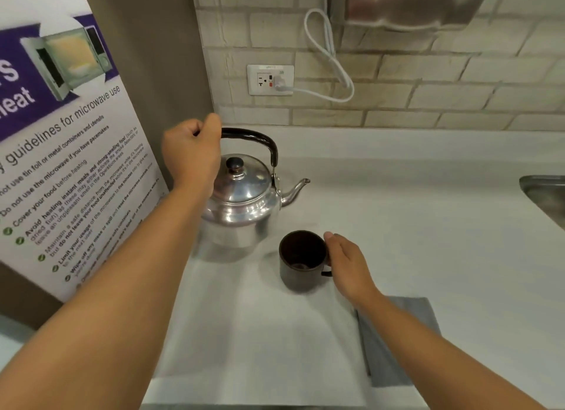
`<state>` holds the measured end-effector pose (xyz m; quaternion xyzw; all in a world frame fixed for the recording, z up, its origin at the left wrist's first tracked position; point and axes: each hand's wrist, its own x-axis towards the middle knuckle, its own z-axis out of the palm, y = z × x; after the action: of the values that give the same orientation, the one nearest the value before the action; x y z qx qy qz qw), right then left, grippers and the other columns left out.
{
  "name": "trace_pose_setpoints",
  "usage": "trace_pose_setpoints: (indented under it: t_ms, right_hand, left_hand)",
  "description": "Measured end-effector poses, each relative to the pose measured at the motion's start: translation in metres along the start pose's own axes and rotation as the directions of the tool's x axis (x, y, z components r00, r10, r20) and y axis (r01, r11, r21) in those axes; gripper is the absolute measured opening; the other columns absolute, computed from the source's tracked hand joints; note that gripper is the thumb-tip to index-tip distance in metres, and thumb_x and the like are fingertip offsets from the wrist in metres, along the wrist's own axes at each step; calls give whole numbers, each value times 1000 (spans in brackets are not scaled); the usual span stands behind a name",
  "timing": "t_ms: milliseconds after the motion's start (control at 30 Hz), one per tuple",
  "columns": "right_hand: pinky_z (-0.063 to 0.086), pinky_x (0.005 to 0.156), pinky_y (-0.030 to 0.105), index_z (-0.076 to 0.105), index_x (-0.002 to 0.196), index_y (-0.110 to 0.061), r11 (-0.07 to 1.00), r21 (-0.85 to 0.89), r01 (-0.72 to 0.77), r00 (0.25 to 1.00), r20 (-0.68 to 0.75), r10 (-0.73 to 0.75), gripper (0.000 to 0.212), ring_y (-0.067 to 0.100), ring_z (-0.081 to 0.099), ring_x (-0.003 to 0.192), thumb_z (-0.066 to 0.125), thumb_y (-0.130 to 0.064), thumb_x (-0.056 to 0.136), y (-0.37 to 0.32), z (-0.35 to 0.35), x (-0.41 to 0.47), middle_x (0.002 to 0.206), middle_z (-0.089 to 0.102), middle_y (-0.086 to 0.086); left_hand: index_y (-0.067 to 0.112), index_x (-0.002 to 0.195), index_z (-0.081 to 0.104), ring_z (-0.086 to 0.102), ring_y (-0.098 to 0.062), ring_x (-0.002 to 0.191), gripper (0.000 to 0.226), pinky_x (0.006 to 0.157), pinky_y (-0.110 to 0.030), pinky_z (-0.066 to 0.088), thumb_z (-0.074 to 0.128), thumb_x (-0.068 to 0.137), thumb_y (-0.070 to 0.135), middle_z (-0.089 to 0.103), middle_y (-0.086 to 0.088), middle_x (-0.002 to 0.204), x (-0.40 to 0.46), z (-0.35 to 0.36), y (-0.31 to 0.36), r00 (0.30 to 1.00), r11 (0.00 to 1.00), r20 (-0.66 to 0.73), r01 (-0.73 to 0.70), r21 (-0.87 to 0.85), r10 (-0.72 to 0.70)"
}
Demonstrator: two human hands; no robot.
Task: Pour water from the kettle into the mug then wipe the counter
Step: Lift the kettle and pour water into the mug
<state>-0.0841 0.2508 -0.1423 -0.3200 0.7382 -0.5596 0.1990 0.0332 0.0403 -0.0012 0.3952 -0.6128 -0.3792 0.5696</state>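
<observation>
Left hand [192,153] is curled around the kettle [241,201] handle, right hand [345,264] cups the empty mug [301,261] just in front of the spout. I'd lift straight up, tip slowly, keep that mug pinned. Grey cloth [394,342] waits nearby on the surface [428,226].

Glossy metal kettle [241,201], matt dark mug [301,261]

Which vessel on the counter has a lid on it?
The steel kettle, under the left hand, wears a domed lid with a dark knob. The dark mug is open-topped.
</observation>
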Motion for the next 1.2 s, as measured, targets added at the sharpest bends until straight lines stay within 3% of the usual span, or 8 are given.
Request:
trace_pose_setpoints:
  t_ms: [200,600,733,1200]
  right_hand:
    - [34,43,14,31,56,-20,999,34,13,995,-104,-10,47,2,35,42,39,-35,99,6,-4,1,41,38,-13]
    - [34,47,11,31,59,-14,996,-49,73,972,-222,-82,46,2,36,43,35,-30,101,9,-16,11,53,35,-3]
    - [33,46,12,29,59,-15,995,-49,84,956,-278,-94,45,3,32,44,35,-28,102,12,-16,9,55,32,-2]
    - [33,46,10,31,56,-15,992,-72,101,970,-217,-115,47,1,38,41,34,-26,102,13,-23,12,50,35,-4]
  left_hand:
    - [17,41,28,18,-8,42,40,43,-25,18,55,68,31,21,6,34,-14,-12,10,1000,999,5,-29,37,29]
    - [19,38,44,25,-9,35,32,36,-21,21,53,62,38,29,5,32,-39,-18,25,995,977,70,-89,193,77]
    - [16,40,45,25,-10,35,32,43,-21,24,55,63,36,28,5,32,-43,-14,33,991,968,99,-115,222,95]
    - [5,49,55,32,-18,44,29,46,-22,28,57,69,26,36,-2,41,-52,7,59,944,878,234,-306,369,231]
